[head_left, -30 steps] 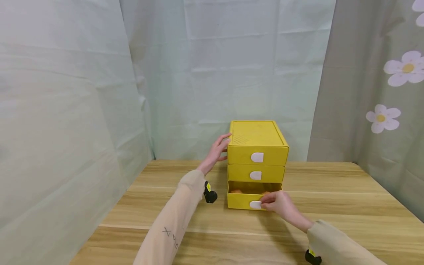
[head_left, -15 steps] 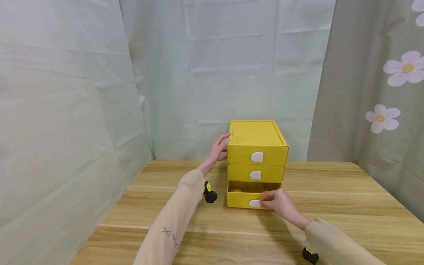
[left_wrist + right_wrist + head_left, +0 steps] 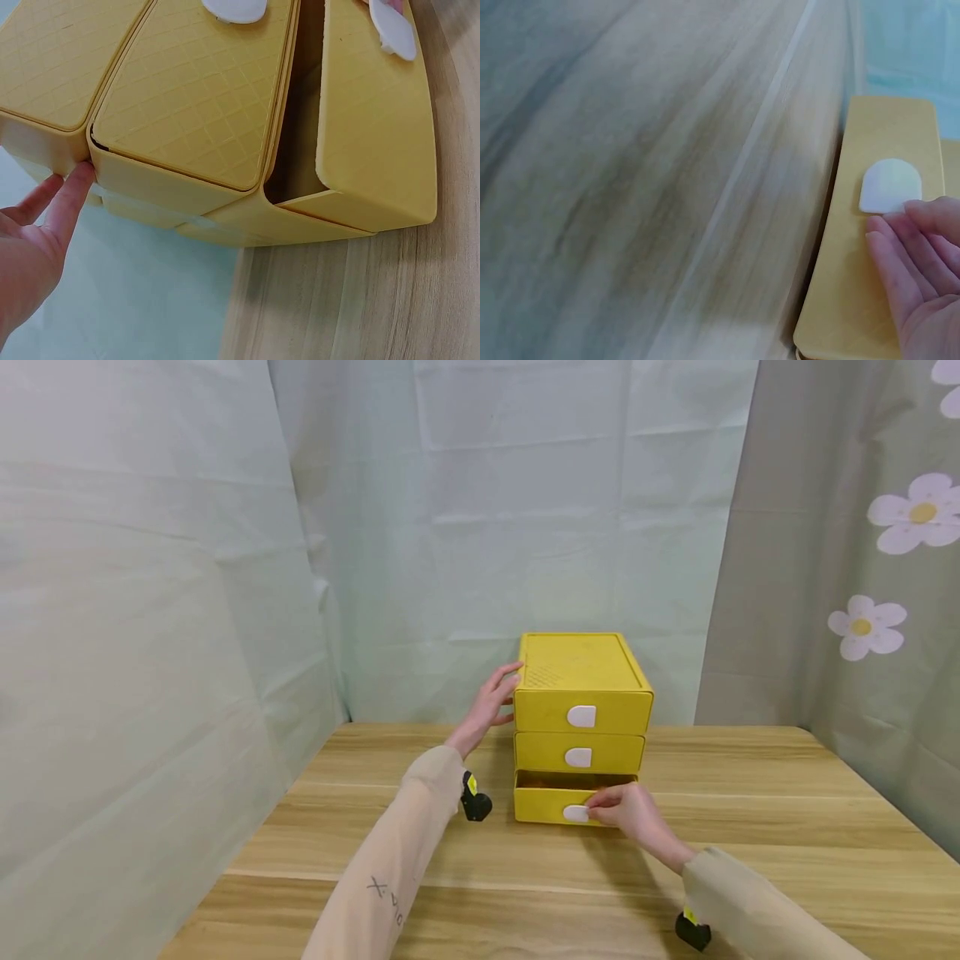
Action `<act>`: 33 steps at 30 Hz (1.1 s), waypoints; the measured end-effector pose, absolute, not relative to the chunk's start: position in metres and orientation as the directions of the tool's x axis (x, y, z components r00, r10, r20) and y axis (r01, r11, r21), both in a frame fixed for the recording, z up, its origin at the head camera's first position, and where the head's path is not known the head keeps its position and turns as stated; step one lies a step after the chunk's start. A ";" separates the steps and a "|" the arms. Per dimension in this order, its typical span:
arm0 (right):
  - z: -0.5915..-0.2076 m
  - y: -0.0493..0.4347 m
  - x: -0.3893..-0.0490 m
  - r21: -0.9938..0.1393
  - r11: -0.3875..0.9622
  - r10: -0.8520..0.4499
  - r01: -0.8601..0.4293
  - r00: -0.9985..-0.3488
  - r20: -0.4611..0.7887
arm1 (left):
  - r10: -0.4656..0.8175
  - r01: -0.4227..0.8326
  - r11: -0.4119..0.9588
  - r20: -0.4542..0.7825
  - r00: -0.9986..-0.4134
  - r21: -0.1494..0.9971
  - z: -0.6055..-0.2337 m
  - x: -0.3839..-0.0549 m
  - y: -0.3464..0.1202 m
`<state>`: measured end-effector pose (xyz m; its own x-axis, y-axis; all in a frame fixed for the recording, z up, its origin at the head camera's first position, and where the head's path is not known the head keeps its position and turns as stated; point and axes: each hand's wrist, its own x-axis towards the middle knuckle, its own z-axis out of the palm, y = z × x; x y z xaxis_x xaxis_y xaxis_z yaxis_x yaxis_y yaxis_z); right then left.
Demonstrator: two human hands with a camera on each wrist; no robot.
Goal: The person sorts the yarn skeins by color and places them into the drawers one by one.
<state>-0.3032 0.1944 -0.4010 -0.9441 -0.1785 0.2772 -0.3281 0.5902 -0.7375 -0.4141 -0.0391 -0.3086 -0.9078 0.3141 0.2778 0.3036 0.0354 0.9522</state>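
Note:
A yellow drawer unit (image 3: 577,662) with three stacked drawers stands on the table, each front bearing a white tab handle. Its bottom drawer (image 3: 542,806) is pulled partly out; the upper two are closed. With thumb and fingertips my right hand (image 3: 636,821) pinches the edge of the bottom drawer's white handle (image 3: 892,186). Something orange shows dimly inside that drawer, mostly hidden by its front. My left hand (image 3: 489,706) touches the unit's left side near the top, and in the left wrist view its extended fingers (image 3: 69,201) rest against the yellow wall.
The wood-grain table (image 3: 360,827) extends around the unit. Pale cloth curtains (image 3: 480,527) hang behind and to the left, and a flowered curtain (image 3: 892,693) hangs on the right. Each wrist carries a small black device (image 3: 476,797).
The bottom drawer has slid slightly inward, away from me, and my right hand has moved forward along with it. Less of the orange contents shows. My left hand has stayed in place.

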 end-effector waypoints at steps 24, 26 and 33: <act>-0.405 0.191 -0.317 -0.858 0.467 -0.079 -0.214 -0.977 0.200 | 0.305 0.312 0.036 0.287 -0.908 0.949 -0.309 -0.414 -0.040; -0.406 0.191 -0.319 -0.858 0.468 -0.071 -0.209 -0.977 0.200 | 0.307 0.306 0.037 0.281 -0.909 0.951 -0.309 -0.414 -0.040; -0.407 0.191 -0.325 -0.853 0.488 -0.034 -0.186 -0.980 0.194 | 0.332 0.293 0.029 0.267 -0.905 0.956 -0.304 -0.410 -0.041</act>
<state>-0.3253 0.1913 -0.4072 -0.9804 -0.0336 0.1941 -0.1856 0.4884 -0.8527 -0.4098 -0.0409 -0.3037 -0.9047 0.3319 0.2669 0.2926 0.0290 0.9558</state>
